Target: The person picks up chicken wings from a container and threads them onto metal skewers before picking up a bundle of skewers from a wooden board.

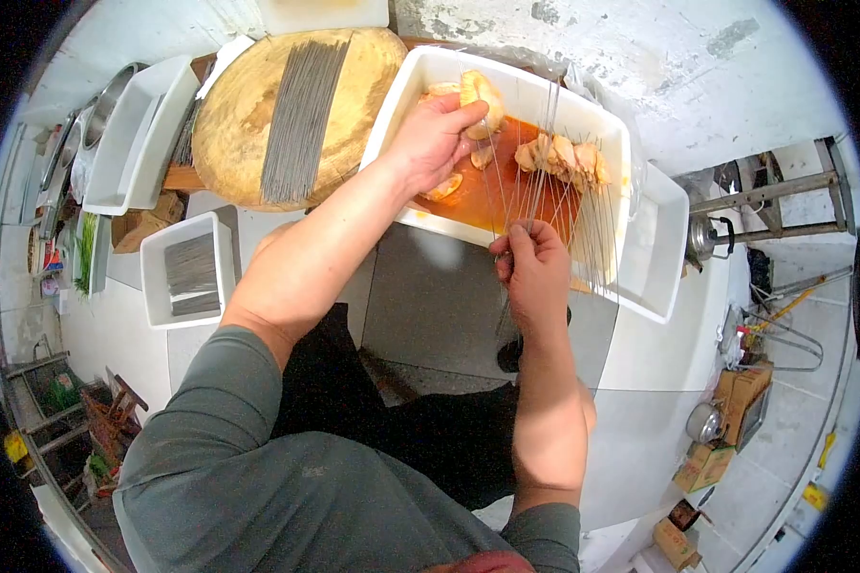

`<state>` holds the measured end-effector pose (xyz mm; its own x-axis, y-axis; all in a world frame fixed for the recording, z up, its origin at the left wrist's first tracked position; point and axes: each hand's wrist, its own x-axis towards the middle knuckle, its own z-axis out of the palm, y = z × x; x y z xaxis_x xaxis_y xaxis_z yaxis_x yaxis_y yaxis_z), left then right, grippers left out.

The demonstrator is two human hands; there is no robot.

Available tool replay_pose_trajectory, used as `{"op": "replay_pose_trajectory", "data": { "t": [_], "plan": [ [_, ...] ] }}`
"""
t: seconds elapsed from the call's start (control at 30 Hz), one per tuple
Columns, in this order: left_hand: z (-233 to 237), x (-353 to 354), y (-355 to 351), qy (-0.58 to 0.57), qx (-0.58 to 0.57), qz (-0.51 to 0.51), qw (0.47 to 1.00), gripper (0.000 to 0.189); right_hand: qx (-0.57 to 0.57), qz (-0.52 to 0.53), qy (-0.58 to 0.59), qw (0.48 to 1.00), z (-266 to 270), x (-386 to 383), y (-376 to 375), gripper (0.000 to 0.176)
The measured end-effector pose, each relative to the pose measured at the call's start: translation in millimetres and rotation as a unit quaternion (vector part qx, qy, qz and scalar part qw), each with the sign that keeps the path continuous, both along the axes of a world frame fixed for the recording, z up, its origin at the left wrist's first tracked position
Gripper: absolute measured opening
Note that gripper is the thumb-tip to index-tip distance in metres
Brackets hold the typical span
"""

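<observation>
My left hand (440, 138) is closed on a pale yellowish slice of food (482, 95), held up over the white tub (401, 100). A thin metal skewer runs by the slice toward my right hand (533, 263). That hand pinches several thin metal skewers (503, 205) near their lower ends, at the tub's front edge. Reddish-orange liquid (535, 196) covers the tub's floor, with more slices (443, 187) lying in it at the left. Skewered chunks of pale meat (562, 159) rest in a row at the tub's right side, their skewer ends sticking out over the front rim.
A round wooden chopping block (229, 124) left of the tub carries a thick bundle of skewers (306, 119). Below it, a small white bin (189, 310) holds more skewers. Another white tub (659, 244) stands at the right, beside a metal kettle (705, 237). A long white tray (139, 138) is far left.
</observation>
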<state>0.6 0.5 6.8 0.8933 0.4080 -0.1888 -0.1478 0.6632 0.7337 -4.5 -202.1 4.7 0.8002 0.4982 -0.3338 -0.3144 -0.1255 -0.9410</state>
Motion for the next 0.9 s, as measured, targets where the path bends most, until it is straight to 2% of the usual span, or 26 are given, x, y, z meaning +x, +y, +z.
{"op": "replay_pose_trajectory", "data": {
  "t": [0.07,0.2,0.5,0.6,0.9],
  "plan": [
    [-15,2,11,-0.03,-0.002,-0.013,0.999,0.018,-0.007,-0.006,-0.01,1.0,0,0,0,0.014],
    [6,-4,14,0.0,0.008,0.018,1.0,0.022,-0.038,-0.013,-0.026,0.999,7,-2,-2,0.012],
    [-3,1,30,-0.012,0.002,0.048,0.999,0.025,-0.031,-0.01,-0.071,0.997,-8,-4,-14,0.012],
    [-1,2,31,-0.014,0.008,0.053,0.998,0.027,-0.085,0.021,-0.115,0.99,-8,-3,-18,0.012],
    [2,-1,27,-0.009,0.01,0.032,0.999,0.025,-0.078,0.024,-0.102,0.991,-7,-6,-17,0.012]
  ]
}}
